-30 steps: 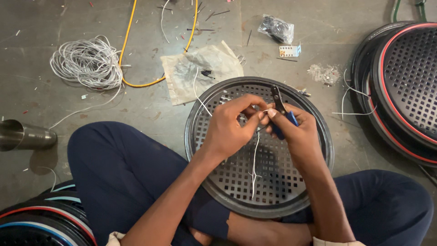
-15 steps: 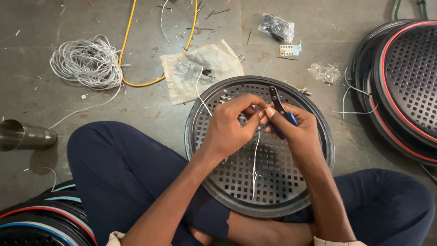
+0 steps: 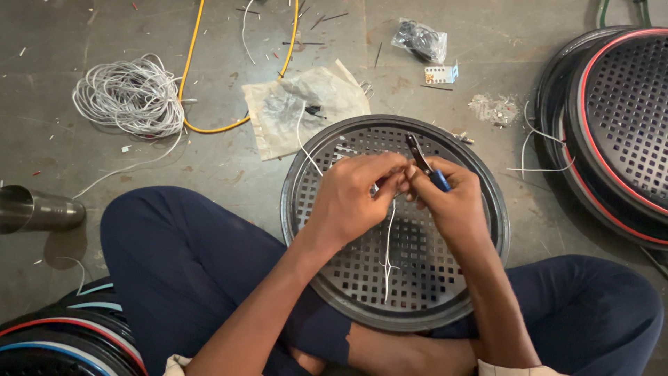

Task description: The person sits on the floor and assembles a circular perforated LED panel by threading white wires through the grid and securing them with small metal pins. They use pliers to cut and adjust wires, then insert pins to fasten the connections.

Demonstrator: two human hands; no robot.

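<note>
Grey concrete floor [image 3: 195,167], stained, littered with wire offcuts. Person sits cross-legged in dark blue trousers, round black perforated grille [image 3: 480,230] resting on the lap and floor in front. Left hand [image 3: 355,191] is clenched over the grille centre, fingertips pinching a thin white wire [image 3: 387,251] that hangs down across the holes. Right hand [image 3: 452,198] is wrapped around blue-handled pliers [image 3: 426,163], tips pointing up and away, just beside the left fingertips; both hands touch at the wire. Packages: crumpled clear plastic bag [image 3: 299,111] lying flat just beyond the grille rim, small dark parts inside; smaller clear bag with dark contents [image 3: 419,40] further back near the top; small white rectangular card with a blue edge [image 3: 440,74] beside it, print too small to tell. Coil of white wire [image 3: 125,97] top left, yellow cable [image 3: 191,76] looping next to it. Metal cylinder [image 3: 31,209] at left edge. Stack of black grilles with red trim [image 3: 619,125] at right, well apart; another ringed stack [image 3: 62,341] bottom left against the knee.
</note>
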